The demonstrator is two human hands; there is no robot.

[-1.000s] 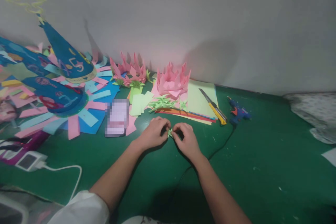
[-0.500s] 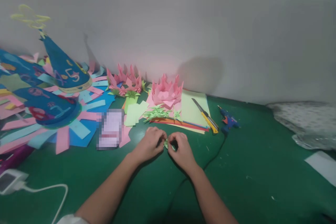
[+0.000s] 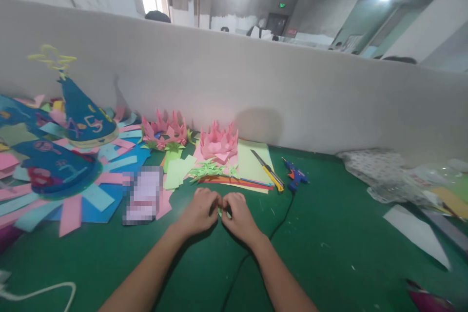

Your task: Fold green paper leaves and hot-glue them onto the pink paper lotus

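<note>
My left hand and my right hand meet at the middle of the green table. Both are closed, fingertips pinching a small light-green paper piece between them; most of it is hidden by the fingers. Just beyond my hands lie light-green paper leaf shapes on a stack of coloured paper sheets. Behind them stands a pink paper crown, and a second pink crown is to its left.
A yellow utility knife rests on the sheets. To the right is a blue glue gun, its black cord running under my right forearm. Blue cone hats with paper strips fill the left. A phone-like blurred object lies left of my hands.
The head view has tilted up and shifted right, so more of the room shows over the partition. My hands have come closer together, still pinching the green paper piece.
</note>
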